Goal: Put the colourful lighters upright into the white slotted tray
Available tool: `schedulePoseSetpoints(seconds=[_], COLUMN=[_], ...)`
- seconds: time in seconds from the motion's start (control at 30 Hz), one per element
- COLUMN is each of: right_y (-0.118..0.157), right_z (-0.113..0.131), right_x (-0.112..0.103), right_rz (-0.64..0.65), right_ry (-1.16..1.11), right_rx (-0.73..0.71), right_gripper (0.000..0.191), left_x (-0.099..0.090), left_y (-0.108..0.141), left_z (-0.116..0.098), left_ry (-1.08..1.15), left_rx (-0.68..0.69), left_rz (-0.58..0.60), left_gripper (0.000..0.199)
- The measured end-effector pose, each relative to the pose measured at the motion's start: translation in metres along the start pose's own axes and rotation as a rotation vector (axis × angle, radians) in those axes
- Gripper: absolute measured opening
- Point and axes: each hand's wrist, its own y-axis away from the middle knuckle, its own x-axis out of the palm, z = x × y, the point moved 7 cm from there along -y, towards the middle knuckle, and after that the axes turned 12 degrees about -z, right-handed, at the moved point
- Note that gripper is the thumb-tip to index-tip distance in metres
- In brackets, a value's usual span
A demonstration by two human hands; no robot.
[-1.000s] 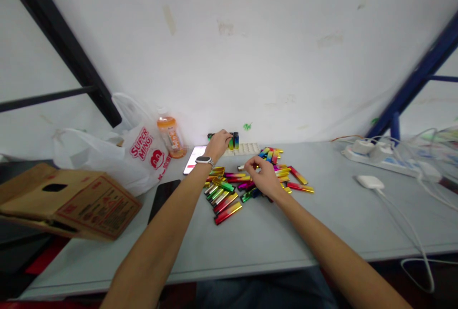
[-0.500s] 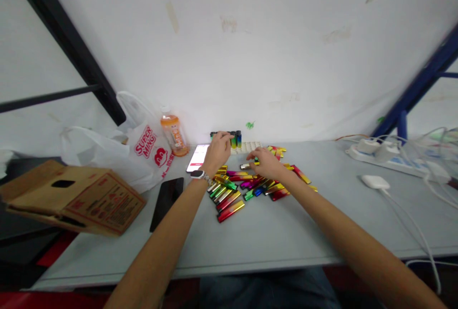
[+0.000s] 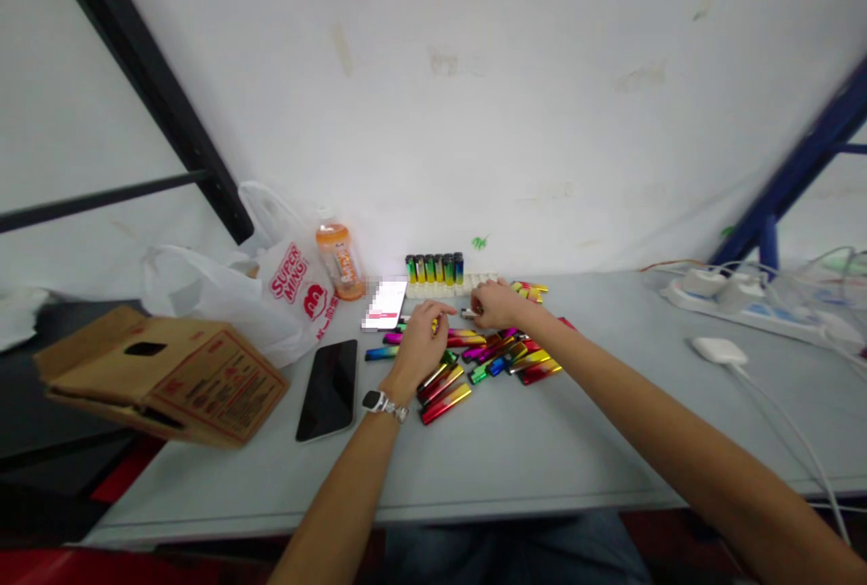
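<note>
Over the left part of a loose pile of shiny coloured lighters (image 3: 447,404) is my left hand (image 3: 424,341), index finger stretched to the right and thumb apart. A bit of yellow shows between those fingers; whether they touch it is unclear. My right hand (image 3: 498,303) is curled closed at the pile's back edge, with the silvery end of a lighter (image 3: 467,312) poking out at its fingertips. Behind the hands, several green, yellow and blue lighters (image 3: 433,269) stand upright in a row in the left part of a white slotted tray (image 3: 482,281).
At left are a lit phone (image 3: 385,303), a dark phone (image 3: 328,391), an orange drink bottle (image 3: 340,260), a white plastic bag (image 3: 271,296) and an open cardboard box (image 3: 203,377). A power strip (image 3: 731,296) and white charger (image 3: 719,350) lie at right, against the wall side.
My left hand has come back from the row of upright lighters to the pile, uncovering the row. My right hand has curled further closed near the tray. The view has shifted slightly.
</note>
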Motion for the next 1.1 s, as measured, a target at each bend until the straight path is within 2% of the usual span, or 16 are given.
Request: schedulePoseSetpoints(seconds=[0.1, 0.2, 0.27, 0.33, 0.4, 0.47, 0.6, 0.77, 0.87, 1.03, 1.1], right_y=[0.0, -0.002, -0.001, 0.003, 0.012, 0.024, 0.046, 0.058, 0.062, 0.067, 0.068], right_z=[-0.001, 0.001, 0.005, 0.007, 0.009, 0.01, 0.02, 0.027, 0.028, 0.015, 0.012], right_x=[0.003, 0.0, -0.007, -0.019, -0.032, -0.037, -0.026, -0.012, -0.007, -0.012, -0.012], right_rz=[0.036, 0.018, -0.042, -0.161, -0.302, -0.388, -0.345, -0.274, -0.26, -0.52, -0.578], right_ry=[0.021, -0.018, -0.124, -0.3, -0.541, -0.831, -1.283, -1.532, -1.54, -1.228, -1.116], right_rx=[0.007, -0.013, -0.02, 0.018, 0.109, 0.231, 0.473, 0.643, 0.686, 0.655, 0.629], right_gripper=[0.014, 0.006, 0.014, 0.026, 0.033, 0.036, 0.043, 0.047, 0.055, 0.052, 0.047], left_x=[-0.002, -0.003, -0.005, -0.007, -0.008, -0.008, -0.003, 0.005, 0.008, 0.008, 0.008], left_y=[0.0, -0.001, -0.002, -0.003, -0.003, -0.003, -0.001, 0.004, 0.006, 0.005, 0.005], left_z=[0.0, 0.004, 0.008, 0.011, 0.011, 0.008, -0.001, -0.011, -0.014, -0.018, -0.019], left_ry=[0.023, 0.035, 0.042, 0.048, 0.056, 0.067, 0.078, 0.098, 0.107, 0.114, 0.12], left_rx=[0.001, 0.001, -0.008, -0.024, -0.036, -0.036, -0.008, 0.034, 0.04, 0.042, 0.042], left_rz=[0.006, -0.024, -0.052, -0.076, -0.093, -0.1, -0.091, -0.057, -0.043, -0.032, -0.03], left_gripper=[0.025, 0.025, 0.024, 0.022, 0.022, 0.022, 0.023, 0.022, 0.022, 0.022, 0.022])
